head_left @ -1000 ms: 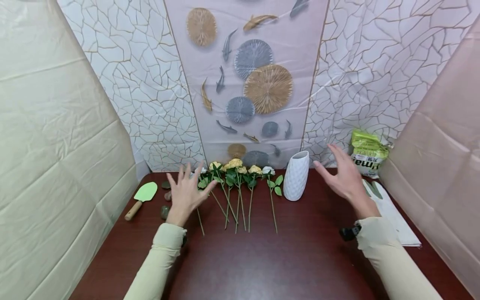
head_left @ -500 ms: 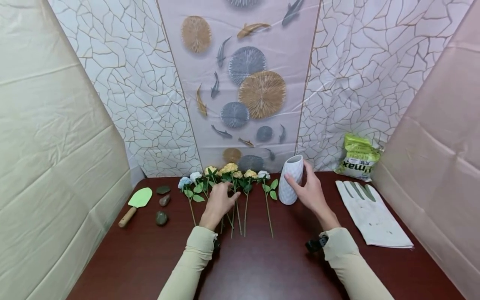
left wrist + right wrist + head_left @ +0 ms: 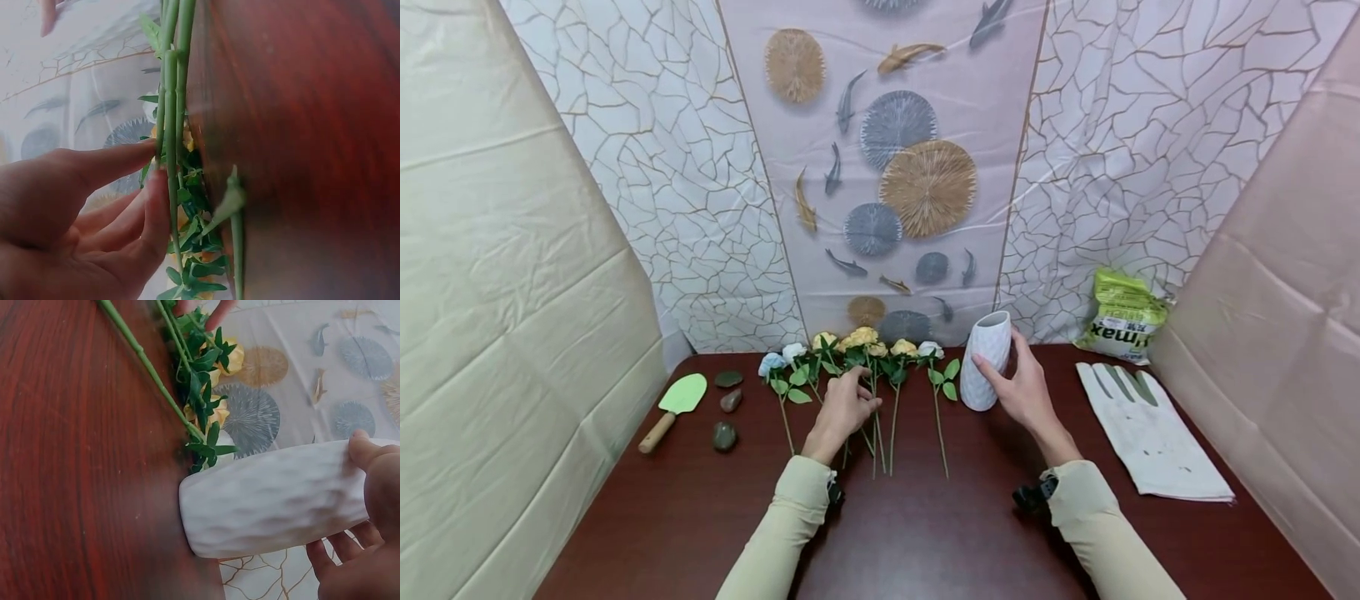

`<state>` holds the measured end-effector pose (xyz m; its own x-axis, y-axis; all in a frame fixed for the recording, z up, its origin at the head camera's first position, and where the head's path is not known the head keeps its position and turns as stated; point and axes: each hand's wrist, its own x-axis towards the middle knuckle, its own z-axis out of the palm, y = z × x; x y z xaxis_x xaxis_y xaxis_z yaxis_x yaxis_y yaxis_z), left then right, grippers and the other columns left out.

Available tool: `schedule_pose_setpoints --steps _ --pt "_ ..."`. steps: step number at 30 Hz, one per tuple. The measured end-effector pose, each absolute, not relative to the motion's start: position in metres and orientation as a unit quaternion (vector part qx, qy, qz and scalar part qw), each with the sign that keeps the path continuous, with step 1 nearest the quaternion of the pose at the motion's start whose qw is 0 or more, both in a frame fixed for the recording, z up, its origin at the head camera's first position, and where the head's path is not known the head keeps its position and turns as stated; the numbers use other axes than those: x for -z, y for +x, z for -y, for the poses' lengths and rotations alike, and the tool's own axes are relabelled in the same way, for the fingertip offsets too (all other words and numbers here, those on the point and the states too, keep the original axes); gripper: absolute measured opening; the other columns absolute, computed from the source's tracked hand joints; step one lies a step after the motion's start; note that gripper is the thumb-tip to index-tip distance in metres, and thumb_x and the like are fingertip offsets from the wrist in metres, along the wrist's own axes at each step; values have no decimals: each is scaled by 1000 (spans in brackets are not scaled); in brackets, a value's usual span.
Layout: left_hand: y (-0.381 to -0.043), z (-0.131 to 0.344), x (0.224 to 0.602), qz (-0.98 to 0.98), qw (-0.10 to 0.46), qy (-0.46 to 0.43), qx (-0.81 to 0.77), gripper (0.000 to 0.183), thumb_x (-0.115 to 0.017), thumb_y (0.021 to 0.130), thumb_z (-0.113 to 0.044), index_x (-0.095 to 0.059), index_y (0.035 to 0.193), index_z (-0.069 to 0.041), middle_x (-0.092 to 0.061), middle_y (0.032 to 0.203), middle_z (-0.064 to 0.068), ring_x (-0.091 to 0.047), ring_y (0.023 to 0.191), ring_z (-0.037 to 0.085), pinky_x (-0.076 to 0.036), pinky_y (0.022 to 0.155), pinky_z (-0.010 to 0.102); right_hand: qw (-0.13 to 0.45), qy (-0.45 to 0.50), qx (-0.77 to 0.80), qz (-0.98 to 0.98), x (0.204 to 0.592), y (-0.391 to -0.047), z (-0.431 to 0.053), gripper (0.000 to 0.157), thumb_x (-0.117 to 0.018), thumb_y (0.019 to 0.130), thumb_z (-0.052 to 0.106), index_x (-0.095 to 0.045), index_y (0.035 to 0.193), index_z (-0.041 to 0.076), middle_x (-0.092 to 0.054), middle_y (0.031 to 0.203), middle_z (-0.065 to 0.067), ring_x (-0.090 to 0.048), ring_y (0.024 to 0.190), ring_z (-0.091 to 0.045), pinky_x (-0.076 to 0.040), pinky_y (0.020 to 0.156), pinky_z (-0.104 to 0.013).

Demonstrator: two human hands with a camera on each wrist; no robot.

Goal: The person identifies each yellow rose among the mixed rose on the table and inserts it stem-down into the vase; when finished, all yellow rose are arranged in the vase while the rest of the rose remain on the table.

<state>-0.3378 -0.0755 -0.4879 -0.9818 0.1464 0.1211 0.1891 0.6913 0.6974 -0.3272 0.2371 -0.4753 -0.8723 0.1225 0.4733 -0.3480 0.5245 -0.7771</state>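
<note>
In the head view my left hand (image 3: 842, 410) is among a row of long-stemmed roses lying on the table. Its thumb and fingertips pinch a green stem (image 3: 170, 125) of a yellow rose (image 3: 863, 336); how many stems are caught is hard to tell. A white rose (image 3: 929, 349) and a pale blue rose (image 3: 771, 363) lie to either side of the yellow ones. My right hand (image 3: 1028, 396) holds the white dimpled vase (image 3: 977, 382), thumb on the near side and fingers behind. The vase stands upright on the table, right of the flowers.
On the left lie a green trowel (image 3: 683, 395) with a wooden handle and several stones (image 3: 724, 436). At the right are white gloves (image 3: 1153, 442) and a green bag (image 3: 1122, 321). A patterned cloth (image 3: 925, 187) hangs behind the dark red table (image 3: 910, 542).
Both hands came from spread and raised: the right moved left onto the vase, the left moved right to the yellow roses. In the last half second, the left fingers closed on a stem.
</note>
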Motion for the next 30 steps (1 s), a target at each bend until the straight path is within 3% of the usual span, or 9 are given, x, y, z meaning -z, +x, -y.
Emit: schedule_pose_setpoints --steps 7,14,19,24,30 --pt "-335 76 479 891 34 -93 443 60 -79 89 -15 -54 143 -13 -77 91 1 -72 75 12 -60 64 31 258 71 -474 839 477 -328 -240 75 -74 91 44 -38 152 18 -58 133 -13 -57 118 -28 -47 96 -46" --pt "-331 69 462 857 130 -137 480 46 -78 89 -16 -63 133 -13 -78 95 0 -76 85 16 -62 72 31 250 80 -481 837 477 -328 -237 76 -72 92 43 -36 154 18 -56 137 -14 -54 123 -30 -44 103 -55" --pt "-334 59 444 828 189 -144 507 34 -77 91 -22 -69 123 -16 -79 98 -3 -76 90 13 -62 76 34 249 81 -481 837 476 -328 -236 77 -72 92 44 -35 154 19 -55 138 -13 -54 123 -29 -45 101 -52" --pt "-338 45 421 769 235 -154 574 35 -76 92 -21 -68 123 -10 -78 103 3 -76 95 17 -61 85 42 246 79 -475 841 478 -328 -237 77 -71 92 45 -34 154 19 -55 138 -13 -54 122 -29 -45 99 -50" --pt "-344 22 392 694 267 -161 649 28 -75 92 -21 -68 118 -12 -78 101 8 -77 86 21 -63 75 30 243 80 -466 847 478 -328 -238 76 -71 93 45 -34 154 19 -55 137 -14 -54 122 -30 -45 99 -51"
